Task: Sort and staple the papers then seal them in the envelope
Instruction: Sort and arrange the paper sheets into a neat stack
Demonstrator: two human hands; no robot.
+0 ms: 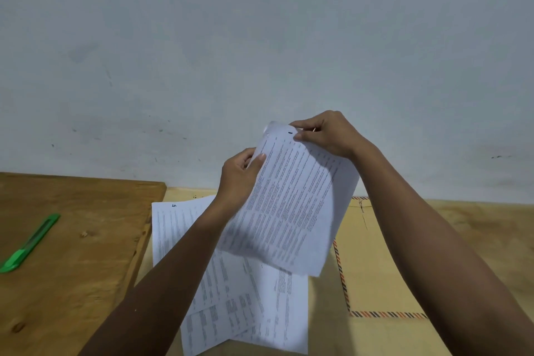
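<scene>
I hold a printed sheet of paper [291, 199] up off the table, tilted, with a handwritten "1" near its top corner. My left hand [241, 175] pinches its left edge. My right hand [326, 133] pinches its top corner; more than one sheet may be in this grip, I cannot tell. Below it several loose printed pages [231, 298] lie overlapped on the table, one marked "5" at its top. A brown envelope [384, 269] with a striped orange and black border lies flat to the right, partly under my right forearm.
A darker wooden board [75, 254] lies raised on the left, with a green utility knife [30, 243] on it. The light wooden table [476, 225] runs up to a pale wall [260, 52] right behind it. No stapler is in view.
</scene>
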